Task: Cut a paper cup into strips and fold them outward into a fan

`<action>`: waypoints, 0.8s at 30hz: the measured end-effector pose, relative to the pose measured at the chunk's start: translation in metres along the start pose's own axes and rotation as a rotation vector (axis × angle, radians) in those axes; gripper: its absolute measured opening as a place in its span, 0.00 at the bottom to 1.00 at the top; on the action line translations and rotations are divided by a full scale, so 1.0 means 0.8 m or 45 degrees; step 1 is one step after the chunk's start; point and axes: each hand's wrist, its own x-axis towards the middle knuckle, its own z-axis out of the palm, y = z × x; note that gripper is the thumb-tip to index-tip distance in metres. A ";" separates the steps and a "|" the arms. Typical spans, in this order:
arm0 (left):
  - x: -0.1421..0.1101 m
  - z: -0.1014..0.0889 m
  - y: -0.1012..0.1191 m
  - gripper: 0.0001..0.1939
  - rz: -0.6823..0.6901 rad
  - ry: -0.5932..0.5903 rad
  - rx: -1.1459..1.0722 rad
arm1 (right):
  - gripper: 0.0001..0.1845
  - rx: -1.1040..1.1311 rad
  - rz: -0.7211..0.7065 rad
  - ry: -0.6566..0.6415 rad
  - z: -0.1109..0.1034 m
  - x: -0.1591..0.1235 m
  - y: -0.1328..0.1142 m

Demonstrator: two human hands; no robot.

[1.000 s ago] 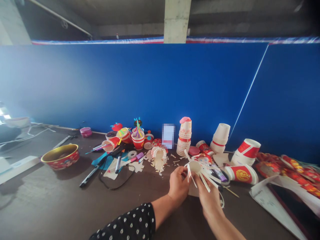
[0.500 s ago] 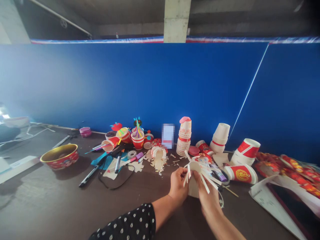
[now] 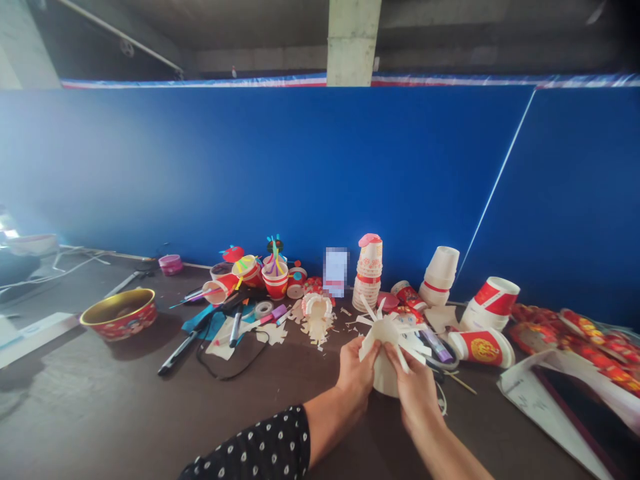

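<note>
At the left, a red-and-gold bowl (image 3: 143,315) is resting on the counter (image 3: 225,417), well apart from the hands. Farther right, the person's left hand (image 3: 356,373) is curling firmly round the left side of a white paper cup (image 3: 386,377), its thumb lying at the near rim. The cup is sitting between both hands, roughly upright, its cut strips (image 3: 419,349) fanning outward on top; whether its base is touching the counter is unclear. The right hand (image 3: 418,390) is gripping the right side, thumb beside the other, so neither hand is lying nearer.
</note>
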 end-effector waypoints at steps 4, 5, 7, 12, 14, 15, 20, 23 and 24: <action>-0.001 0.005 0.007 0.24 -0.032 -0.018 -0.078 | 0.28 -0.042 0.050 -0.026 -0.001 0.001 -0.001; -0.001 0.005 0.008 0.23 -0.034 -0.020 -0.094 | 0.29 -0.034 0.058 -0.028 -0.001 0.001 -0.002; -0.002 0.006 0.008 0.21 -0.039 -0.023 -0.114 | 0.29 -0.021 0.068 -0.028 0.000 0.000 -0.003; -0.005 0.007 0.008 0.19 -0.039 -0.049 -0.131 | 0.29 0.010 0.045 -0.045 0.001 -0.001 -0.005; -0.006 0.008 0.008 0.19 -0.054 -0.061 -0.147 | 0.29 0.018 -0.015 -0.047 0.002 -0.001 -0.005; -0.005 0.007 0.008 0.20 -0.051 -0.072 -0.152 | 0.28 0.014 -0.051 -0.043 0.002 -0.001 -0.004; 0.002 0.002 0.006 0.23 -0.043 -0.153 -0.041 | 0.25 -0.068 -0.089 0.006 0.000 0.006 0.002; 0.006 0.000 0.010 0.25 -0.087 -0.187 0.033 | 0.24 -0.082 -0.066 0.003 -0.001 0.007 0.005; 0.006 -0.001 0.011 0.25 -0.100 -0.197 0.049 | 0.24 -0.078 -0.067 -0.001 -0.001 0.007 0.005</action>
